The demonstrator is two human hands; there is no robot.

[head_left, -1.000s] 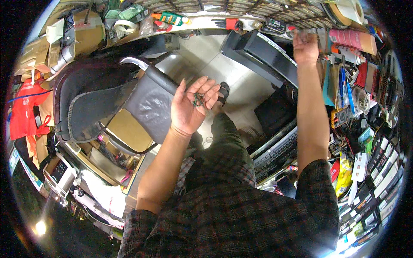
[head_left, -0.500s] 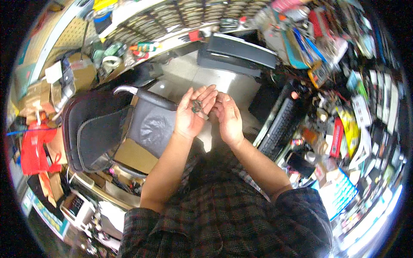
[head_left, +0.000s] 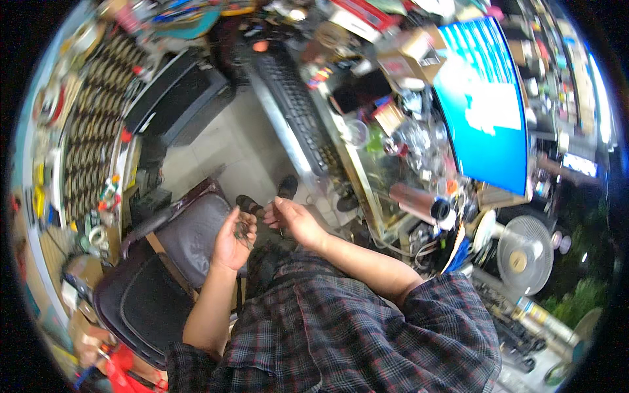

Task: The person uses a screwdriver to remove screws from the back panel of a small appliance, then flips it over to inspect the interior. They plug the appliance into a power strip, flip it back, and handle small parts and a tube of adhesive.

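Note:
My left hand (head_left: 230,243) has its fingers curled upward around a small dark greenish object (head_left: 244,232), too blurred to identify. Just to the right, my right hand (head_left: 293,221) is turned toward it with loosely bent fingers and the thumb on top; whatever it may hold is hidden. Both hands are low in front of my body, a short gap apart, beside a dark leather chair (head_left: 190,229) and above my sandalled feet.
A keyboard (head_left: 295,111) lies on a metal-edged shelf ahead, with a cluttered counter, lit monitor (head_left: 478,157) and white fan (head_left: 524,254) to the right. A black machine (head_left: 177,95) and slotted rack (head_left: 98,111) stand at the left, around a tiled floor (head_left: 203,154).
My view has swung right, bringing the monitor and fan in. My right hand came down from the counter to beside my left, whose fingers have curled further around the small object.

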